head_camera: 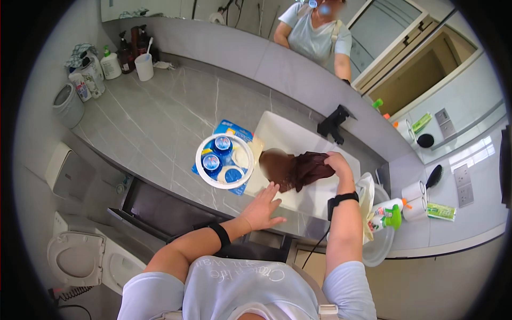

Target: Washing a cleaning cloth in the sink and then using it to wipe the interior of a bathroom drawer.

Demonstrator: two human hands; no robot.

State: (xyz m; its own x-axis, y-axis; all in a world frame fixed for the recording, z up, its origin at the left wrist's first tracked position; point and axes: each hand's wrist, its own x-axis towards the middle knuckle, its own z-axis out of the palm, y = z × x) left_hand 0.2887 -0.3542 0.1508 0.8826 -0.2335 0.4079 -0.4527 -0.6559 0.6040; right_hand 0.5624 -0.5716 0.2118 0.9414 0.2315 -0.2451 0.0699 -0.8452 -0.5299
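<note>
My right hand (338, 165) grips the edge of a dark brown wet cloth (314, 170) under the black faucet (335, 122). The cloth lies bunched in the white sink (276, 126); its left part is blurred. My left hand (264, 208) is over the sink's near left rim, fingers apart, holding nothing, just below the cloth. Left of the sink stands a round white-rimmed container (200, 176) with two blue tubs (222, 144) in it, on a blue and yellow package (230, 127).
Pump bottles (111, 66), a white cup (144, 67) and a grey bin (68, 106) stand at the far left. Right of the sink are a spray bottle (392, 218), a clear basin (376, 256), paper rolls (414, 190) and a hairbrush (435, 176). A drawer (160, 206) stands open below the counter.
</note>
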